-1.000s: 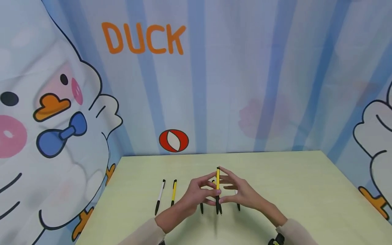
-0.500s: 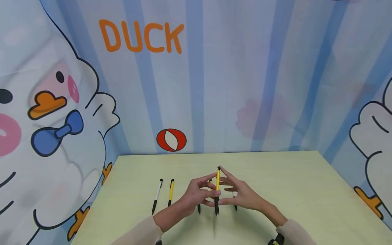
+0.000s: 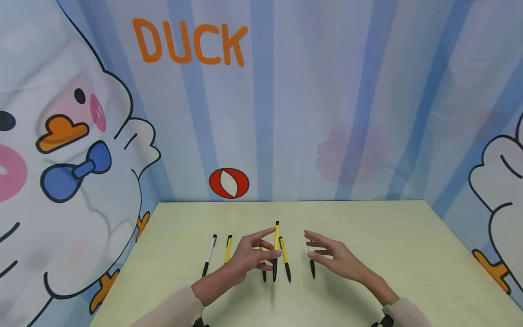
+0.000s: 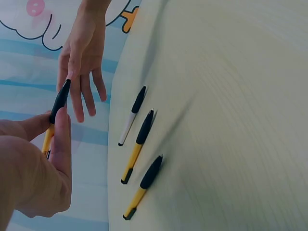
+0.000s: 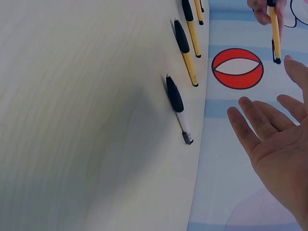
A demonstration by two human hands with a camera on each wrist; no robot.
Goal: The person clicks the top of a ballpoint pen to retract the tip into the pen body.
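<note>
My left hand (image 3: 250,255) pinches a yellow pen (image 3: 276,238) with a black grip. The pen stands upright above the table, grip end down. In the left wrist view, thumb and fingers meet around the grip of this pen (image 4: 59,102). To the right, my right hand (image 3: 341,260) is held in the air with fingers spread and nothing in them. Below it, partly hidden, lies a white pen (image 3: 313,269) with a black grip. Between the hands a yellow pen (image 3: 285,258) lies on the table; another yellow pen (image 3: 263,273) is mostly covered by the left hand.
A white pen (image 3: 210,253) and a yellow pen (image 3: 228,247) lie to the left of the left hand, near the forearm. The pale table (image 3: 367,227) ends at a duck-print curtain (image 3: 294,113) behind and at the sides.
My right hand has come away from the held pen and moved right. My left hand, still pinching the pen, has shifted left, so the yellow pen lying behind it shows.
</note>
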